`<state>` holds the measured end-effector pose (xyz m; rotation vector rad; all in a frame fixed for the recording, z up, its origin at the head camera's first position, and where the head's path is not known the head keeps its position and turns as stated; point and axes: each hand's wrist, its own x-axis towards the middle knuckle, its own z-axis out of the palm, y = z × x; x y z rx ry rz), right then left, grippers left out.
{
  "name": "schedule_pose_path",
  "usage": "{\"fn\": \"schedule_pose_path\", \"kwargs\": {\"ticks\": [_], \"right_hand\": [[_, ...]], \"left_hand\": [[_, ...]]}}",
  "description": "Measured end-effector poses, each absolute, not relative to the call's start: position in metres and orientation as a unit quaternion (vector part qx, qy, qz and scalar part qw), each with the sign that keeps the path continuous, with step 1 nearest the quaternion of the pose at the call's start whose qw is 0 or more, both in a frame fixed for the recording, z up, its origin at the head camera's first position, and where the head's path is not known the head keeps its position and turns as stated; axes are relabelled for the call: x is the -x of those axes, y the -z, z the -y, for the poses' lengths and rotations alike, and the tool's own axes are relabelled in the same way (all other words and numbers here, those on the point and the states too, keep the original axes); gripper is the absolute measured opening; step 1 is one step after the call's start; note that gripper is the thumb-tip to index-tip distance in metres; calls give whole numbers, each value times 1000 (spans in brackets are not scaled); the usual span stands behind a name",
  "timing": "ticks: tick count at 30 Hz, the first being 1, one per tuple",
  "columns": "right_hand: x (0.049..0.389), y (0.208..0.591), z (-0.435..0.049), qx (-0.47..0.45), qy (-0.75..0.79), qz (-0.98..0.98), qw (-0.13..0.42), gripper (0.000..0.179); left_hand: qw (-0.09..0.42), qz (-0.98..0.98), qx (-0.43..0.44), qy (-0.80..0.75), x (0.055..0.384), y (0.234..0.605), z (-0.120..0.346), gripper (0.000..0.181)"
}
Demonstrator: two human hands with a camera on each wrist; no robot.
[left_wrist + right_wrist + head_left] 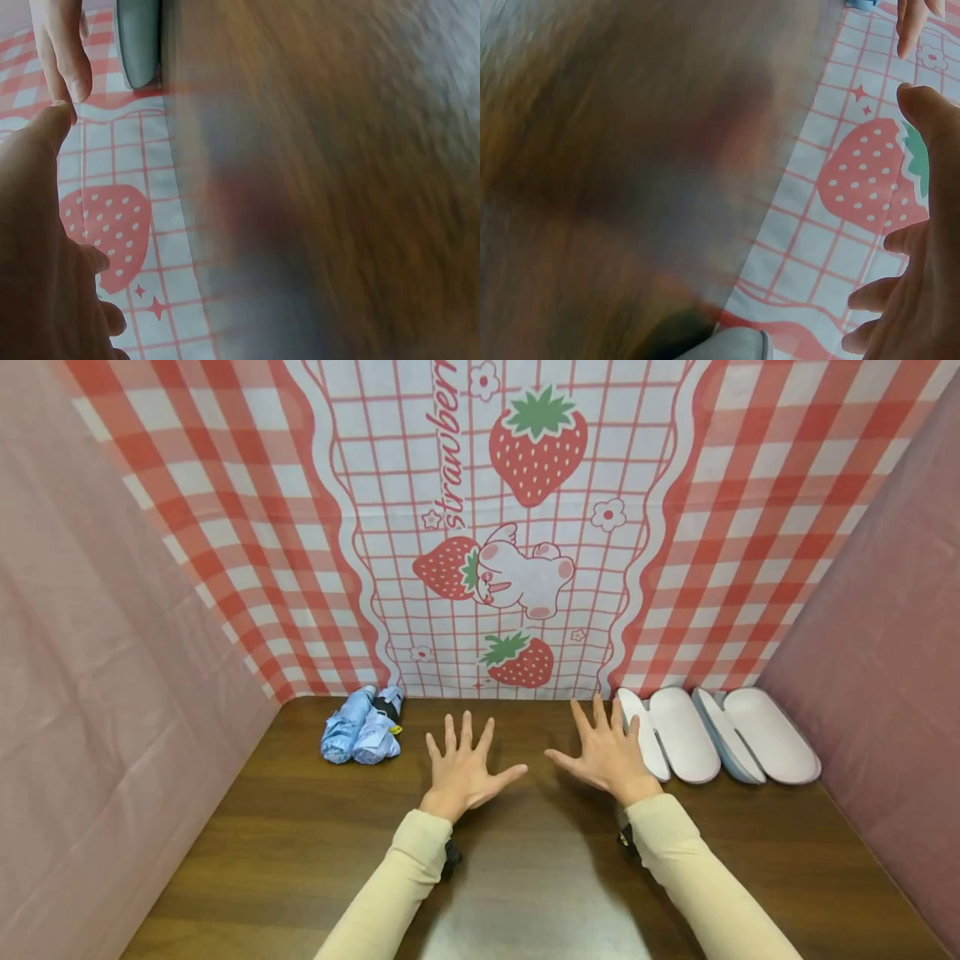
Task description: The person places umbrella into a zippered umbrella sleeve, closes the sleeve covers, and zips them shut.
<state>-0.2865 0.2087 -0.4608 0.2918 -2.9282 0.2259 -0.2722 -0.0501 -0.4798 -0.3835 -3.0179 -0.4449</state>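
Note:
Both hands hover over the brown table with fingers spread and nothing in them. My left hand is right of two folded umbrellas, a light blue one and a paler one with a black band. Beside my right hand lie two open glasses cases with white linings, the nearer one partly overlapped by its fingers in the head view, the farther one with a blue-grey shell. In the left wrist view a grey-green case shell shows at the top.
The wooden tabletop runs back to an upright cloth printed with strawberries and red checks. Pink fabric walls, one on the left and one on the right, flank the table.

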Motion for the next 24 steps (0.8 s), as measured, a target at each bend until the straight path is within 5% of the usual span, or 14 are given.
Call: {"fn": "schedule_pose_path", "kwargs": {"ticks": [24], "right_hand": [[285,450,-256,-77,-87,987,115,106]], "left_hand": [[1,977,154,146,259,475,15,106]]}}
